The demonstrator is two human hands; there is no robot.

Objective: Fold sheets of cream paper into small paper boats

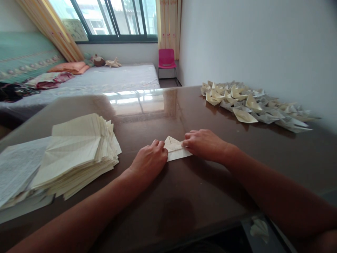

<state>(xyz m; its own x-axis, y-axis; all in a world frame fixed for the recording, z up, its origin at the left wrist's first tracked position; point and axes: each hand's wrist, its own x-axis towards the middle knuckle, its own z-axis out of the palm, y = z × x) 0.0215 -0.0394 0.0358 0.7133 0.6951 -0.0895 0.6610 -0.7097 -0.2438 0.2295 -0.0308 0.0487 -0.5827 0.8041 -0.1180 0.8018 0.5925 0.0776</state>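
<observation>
Between my two hands a partly folded sheet of cream paper (176, 150) lies on the brown glossy table (147, 133). It has a pointed top and a straight pale strip along the lower edge. My left hand (154, 154) is closed on its left end, fingers curled over the paper. At the other end my right hand (201, 143) pinches the paper's right corner, thumb and fingers together. The fingertips of both hands are partly hidden.
A thick stack of creased cream paper (76, 147) lies at the left, beside greyish printed sheets (21, 165). Many folded paper boats (244, 115) crowd the table's far right by the wall. Beyond the table are a bed (126, 75) and a pink chair (166, 59).
</observation>
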